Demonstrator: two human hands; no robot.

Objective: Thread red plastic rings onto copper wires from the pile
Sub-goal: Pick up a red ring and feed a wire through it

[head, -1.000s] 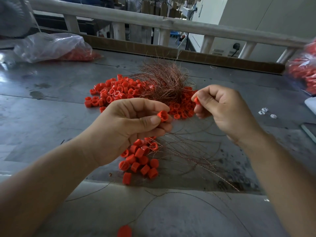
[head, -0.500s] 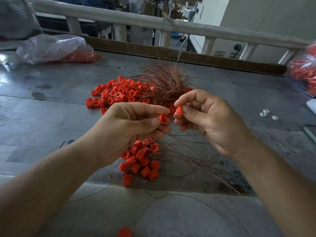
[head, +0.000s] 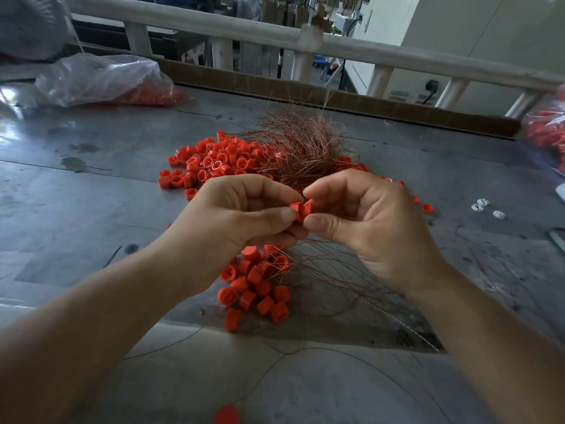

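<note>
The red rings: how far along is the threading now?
Done, it seems: the near cluster of rings with wires trailing from it. In hand: the left hand and right hand pinch two rings together. Left: the far pile and the copper tangle.

- We find no text, label, brand, number or sign that we can read on anything in view
</note>
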